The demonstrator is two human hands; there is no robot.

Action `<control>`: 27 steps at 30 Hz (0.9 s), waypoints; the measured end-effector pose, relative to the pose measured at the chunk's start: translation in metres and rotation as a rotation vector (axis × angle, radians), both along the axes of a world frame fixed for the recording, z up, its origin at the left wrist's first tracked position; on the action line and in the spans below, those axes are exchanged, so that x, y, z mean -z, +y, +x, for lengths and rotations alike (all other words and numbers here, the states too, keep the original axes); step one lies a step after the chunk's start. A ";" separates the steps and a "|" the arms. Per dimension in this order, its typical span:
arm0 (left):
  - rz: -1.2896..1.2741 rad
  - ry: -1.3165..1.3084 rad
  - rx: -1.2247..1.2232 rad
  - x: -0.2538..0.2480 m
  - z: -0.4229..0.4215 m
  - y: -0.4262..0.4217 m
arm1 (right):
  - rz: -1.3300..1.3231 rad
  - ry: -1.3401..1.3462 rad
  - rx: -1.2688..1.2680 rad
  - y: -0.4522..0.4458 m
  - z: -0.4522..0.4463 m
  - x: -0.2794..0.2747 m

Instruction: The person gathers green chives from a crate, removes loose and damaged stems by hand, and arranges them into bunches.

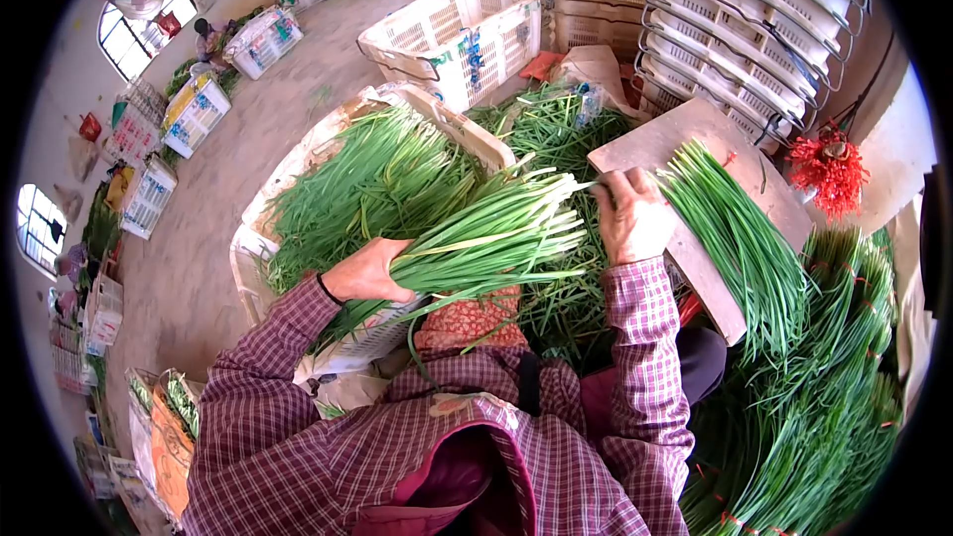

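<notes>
My left hand [369, 271] is wrapped round a bunch of long green stalks [496, 228], whose pale ends point right. Close to those ends, my right hand [632, 213] has its fingers pinched on a thin stalk at their tips. Beneath and behind the bunch, a white crate [476, 139] holds a heap of loose green stalks [367, 164]. Another bundle of stalks [740, 243] lies on a wooden board [695, 129], just right of my right hand. More loose stalks [556, 129] lie between the crate and the board.
Tied green bundles [804, 427] are piled at the lower right. Red ties [829, 171] hang beside a tall stack of white crates [735, 30]. An open white crate [457, 40] stands ahead. Other crates [263, 42] line the left wall, where a person [206, 38] is partly visible.
</notes>
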State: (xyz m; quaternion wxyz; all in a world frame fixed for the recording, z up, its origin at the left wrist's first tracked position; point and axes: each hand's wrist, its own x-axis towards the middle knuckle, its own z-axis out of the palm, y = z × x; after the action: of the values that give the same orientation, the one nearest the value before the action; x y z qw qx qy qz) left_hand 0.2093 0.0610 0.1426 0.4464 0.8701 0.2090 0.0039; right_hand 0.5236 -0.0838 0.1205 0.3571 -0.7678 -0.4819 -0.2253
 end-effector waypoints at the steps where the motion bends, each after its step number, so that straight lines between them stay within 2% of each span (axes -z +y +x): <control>1: 0.050 -0.018 0.013 0.004 0.000 0.002 | -0.039 0.037 0.095 -0.003 0.009 0.006; 4: 0.083 -0.034 -0.032 0.011 -0.004 0.004 | -0.123 0.059 0.261 -0.027 0.032 0.005; 6: 0.167 -0.017 -0.062 0.013 -0.004 0.004 | -0.088 0.189 0.150 -0.038 0.023 0.000; 8: 0.251 -0.001 -0.096 0.016 -0.005 0.003 | 0.020 0.374 -0.101 -0.036 -0.003 -0.010; 10: 0.472 0.051 -0.171 0.022 -0.004 0.003 | 0.022 0.550 -0.263 -0.026 -0.028 -0.008; 12: 0.447 0.090 -0.203 0.012 0.003 -0.005 | -0.062 0.610 -0.284 -0.015 -0.045 -0.002; 16: 0.577 0.093 -0.261 0.010 0.003 -0.008 | 0.002 0.893 -0.387 0.003 -0.059 0.021; 17: 0.597 0.090 -0.266 0.010 0.003 -0.008 | 0.101 0.909 -0.385 0.005 -0.064 0.023; 20: 0.684 -0.003 -0.295 0.014 -0.004 -0.003 | 0.188 0.542 -0.186 0.001 -0.041 0.033; 22: 0.709 -0.075 -0.308 0.014 -0.009 -0.001 | 0.165 0.430 -0.041 -0.012 -0.008 0.047; 24: 0.752 0.024 -0.315 0.023 -0.019 0.005 | -0.094 0.294 0.181 -0.030 0.017 0.047; 26: 0.787 0.032 -0.313 0.033 -0.025 0.007 | -0.316 0.134 0.248 -0.041 0.026 0.043; 27: 0.820 0.066 -0.323 0.037 -0.025 0.007 | -0.312 0.086 0.310 -0.042 0.022 0.046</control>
State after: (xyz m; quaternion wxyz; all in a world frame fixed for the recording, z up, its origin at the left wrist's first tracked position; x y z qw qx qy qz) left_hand 0.1843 0.0679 0.1055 0.0512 0.9310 0.3376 0.1287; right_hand 0.5455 -0.1254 0.0741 0.2153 -0.8876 -0.3714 -0.1671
